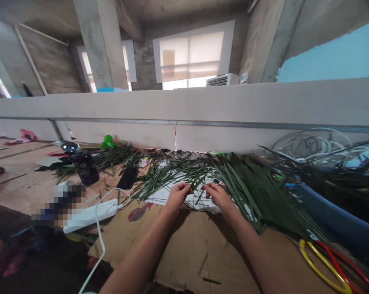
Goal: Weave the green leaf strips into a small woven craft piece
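Observation:
My left hand (178, 195) is closed in a pinch on a narrow green leaf strip (199, 180) near the middle of the view. A short gap to its right, my right hand (216, 195) has thumb and fingertips pinched together; what is between them is too small to make out. Under and beyond both hands, cut leaf strips (163, 175) lie scattered over white paper (155, 197). Close to my right hand spreads a bundle of long dark green leaves (258, 188). My forearms reach over a cardboard sheet (190, 249).
To the left are a black phone (128, 177), a dark cup (85, 168), a white power strip (94, 215) with its cable, and a green plastic piece (107, 142). Scissors with yellow and red handles (325, 261) and a blue bin (328, 208) are at right. A white partition (135, 132) closes the back.

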Tool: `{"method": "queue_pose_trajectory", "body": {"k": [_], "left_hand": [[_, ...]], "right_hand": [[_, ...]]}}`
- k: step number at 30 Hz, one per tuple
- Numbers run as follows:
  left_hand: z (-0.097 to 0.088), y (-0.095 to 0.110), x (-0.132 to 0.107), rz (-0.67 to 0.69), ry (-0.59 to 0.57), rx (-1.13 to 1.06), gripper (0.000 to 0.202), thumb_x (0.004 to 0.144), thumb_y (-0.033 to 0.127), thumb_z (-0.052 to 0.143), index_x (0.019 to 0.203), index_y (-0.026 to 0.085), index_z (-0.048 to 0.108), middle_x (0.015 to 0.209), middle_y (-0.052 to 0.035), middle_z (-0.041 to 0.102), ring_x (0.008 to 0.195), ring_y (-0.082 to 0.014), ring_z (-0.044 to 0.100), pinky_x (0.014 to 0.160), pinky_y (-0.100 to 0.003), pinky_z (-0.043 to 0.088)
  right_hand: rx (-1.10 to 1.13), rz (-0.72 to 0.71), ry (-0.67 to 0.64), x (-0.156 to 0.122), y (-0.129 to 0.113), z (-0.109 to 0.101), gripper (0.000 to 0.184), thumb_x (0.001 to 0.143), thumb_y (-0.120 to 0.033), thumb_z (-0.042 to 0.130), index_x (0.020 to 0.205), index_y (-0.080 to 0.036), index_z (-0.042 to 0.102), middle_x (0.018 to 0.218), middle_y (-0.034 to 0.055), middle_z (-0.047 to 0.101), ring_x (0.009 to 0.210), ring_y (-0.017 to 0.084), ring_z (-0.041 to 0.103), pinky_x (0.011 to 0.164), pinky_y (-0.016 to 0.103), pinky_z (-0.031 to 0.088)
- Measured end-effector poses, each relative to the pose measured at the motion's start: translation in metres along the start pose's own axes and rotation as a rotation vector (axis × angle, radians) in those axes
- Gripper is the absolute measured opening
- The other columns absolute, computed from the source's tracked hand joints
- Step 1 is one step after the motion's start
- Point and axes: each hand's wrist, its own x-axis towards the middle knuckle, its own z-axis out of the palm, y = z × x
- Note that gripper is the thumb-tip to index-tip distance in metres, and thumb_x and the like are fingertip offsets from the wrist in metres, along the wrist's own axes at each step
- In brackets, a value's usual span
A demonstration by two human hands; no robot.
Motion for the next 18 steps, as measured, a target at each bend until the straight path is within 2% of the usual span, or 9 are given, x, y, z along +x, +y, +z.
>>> {"method": "queue_pose_trajectory", "body": {"k": [7,13,18], "left_hand": [[0.0028,0.0012,-0.0011,-0.008,-0.055,-0.049,0.047,0.055,0.061,0.084,0.066,0.018,0.071,0.059,-0.0018,0.067,0.062,-0.0174,0.059,0.072,-0.031,0.048],[0.0046,-0.0012,-0.0016,-0.018,-0.093,-0.045,0.043,0.056,0.057,0.085,0.068,0.017,0.072,0.062,-0.0026,0.068,0.062,-0.0179,0.060,0.071,-0.031,0.048],[0.0047,-0.0007,-0.0030,-0.019,-0.109,-0.039,0.040,0.058,0.054,0.084,0.067,0.017,0.072,0.062,-0.0029,0.067,0.063,-0.0175,0.060,0.072,-0.030,0.047]], "right_hand": [[0.071,0.044,-0.092,-0.0052,-0.0004,0.0078,0.051,0.079,-0.069,0.058,0.080,-0.018,0.067,0.053,-0.0048,0.048,0.049,0.012,0.038,0.047,0.025,0.024],[0.084,0.040,-0.110,-0.0028,0.0050,0.0100,0.052,0.075,-0.072,0.061,0.073,-0.019,0.063,0.049,-0.0066,0.044,0.048,0.012,0.037,0.048,0.026,0.024],[0.073,0.017,-0.097,-0.0085,-0.0040,0.0111,0.048,0.077,-0.067,0.061,0.074,-0.019,0.065,0.047,-0.0079,0.039,0.047,0.011,0.032,0.048,0.027,0.024]]}}
